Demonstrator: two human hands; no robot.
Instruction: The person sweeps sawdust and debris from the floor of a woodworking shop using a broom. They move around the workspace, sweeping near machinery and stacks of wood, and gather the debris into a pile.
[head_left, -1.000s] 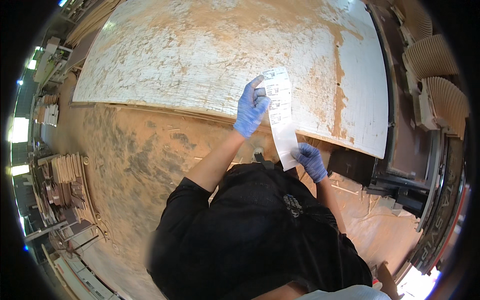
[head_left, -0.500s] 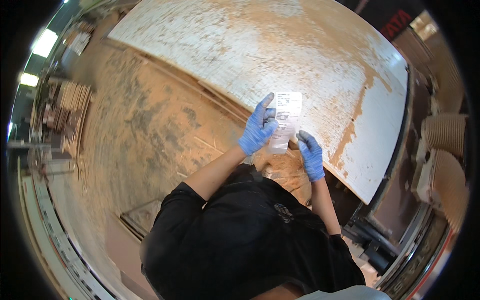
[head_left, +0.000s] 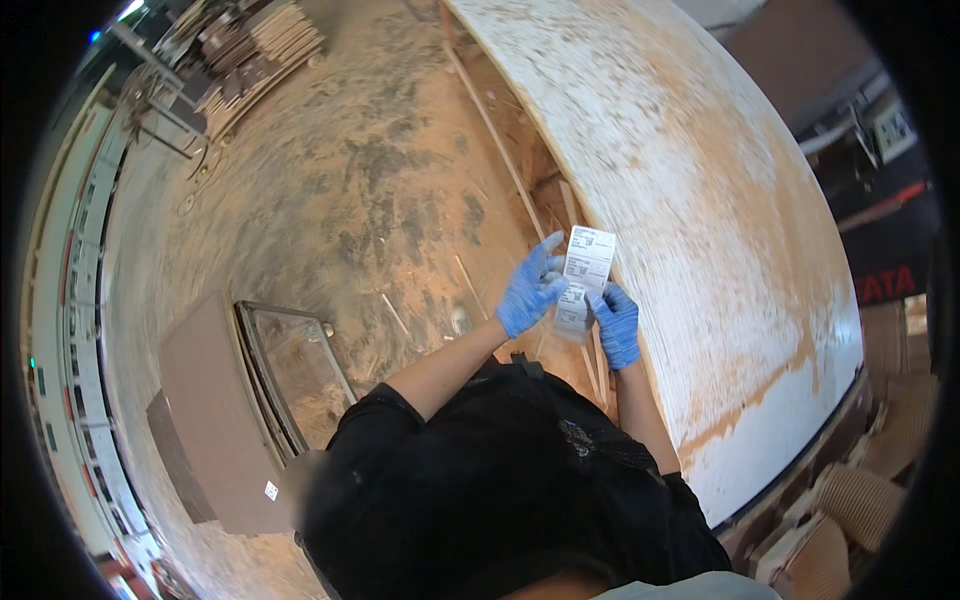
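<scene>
Both blue-gloved hands, left hand [head_left: 530,290] and right hand [head_left: 617,322], fingers clamped on thin white rectangular paper label [head_left: 583,275]; dusty whitish board [head_left: 720,220] beside.

Both bare forearms rise from short black sleeves at the lower middle of the view and angle up toward each other, the hands gloved in thin blue nitrile. The left hand [head_left: 530,288] sits slightly higher, its fingers spread and stretched upward with the thumb side turned toward the other hand, pinching at its fingertips. The right hand [head_left: 618,322] is just beside it, almost touching, with fingers curled inward and its wrist bent back over a nearly upright forearm.
</scene>
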